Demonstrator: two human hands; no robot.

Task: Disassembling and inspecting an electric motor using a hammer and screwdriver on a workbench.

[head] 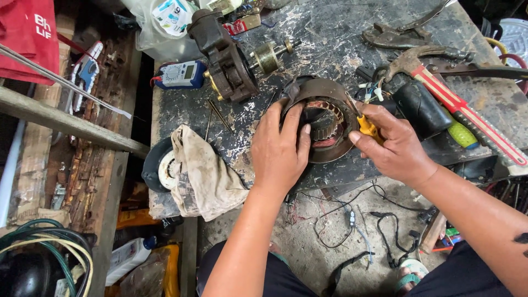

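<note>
The motor stator (324,118), a rusty round housing with copper windings inside, lies near the front edge of the tabletop (330,33); the left hand (279,148) presses flat on its left rim, fingers together; the right hand (393,146) pinches a yellow-handled screwdriver (366,125), tip inside the housing; a red-handled hammer (451,99) lies toward the right edge; a dirty rag (201,173) hangs over the front left corner.

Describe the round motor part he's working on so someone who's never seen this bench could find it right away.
On the scratched dark workbench, look near the front edge, between the person's two hands. The left hand steadies a rusty brown round metal motor housing. Unlike the tools around it, it is a hollow ring with copper windings inside, probed by a yellow-handled screwdriver in the right hand.
</note>
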